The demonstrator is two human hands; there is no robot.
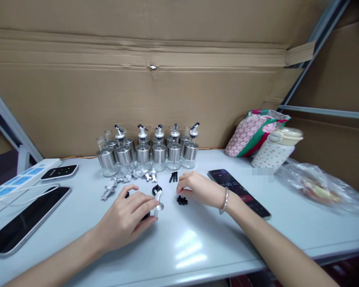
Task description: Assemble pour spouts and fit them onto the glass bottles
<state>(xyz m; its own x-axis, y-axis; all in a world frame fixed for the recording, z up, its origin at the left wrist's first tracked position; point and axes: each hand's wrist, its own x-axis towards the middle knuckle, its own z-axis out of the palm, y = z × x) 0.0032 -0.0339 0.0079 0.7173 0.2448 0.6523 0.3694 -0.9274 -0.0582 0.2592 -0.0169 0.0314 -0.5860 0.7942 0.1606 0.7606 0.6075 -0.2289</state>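
Your left hand [127,217], lower centre of frame, has its fingers clamped on a pourer spout [157,198]. The black stopper end sits up toward the bottles; the silver spout curves down toward you, so the long axis runs roughly top-to-bottom in frame, tilted slightly right.

Your right hand [197,187] is just right of it, fingers curled together and resting on the table [197,247]; can't tell if they pinch anything. A small pile of black seals [182,200] lies directly under those fingertips, between the two hands and nearer the right. More black pieces [173,176] sit above, just before the row of glass bottles [149,151]. A phone [251,199] lies right of your wrist.
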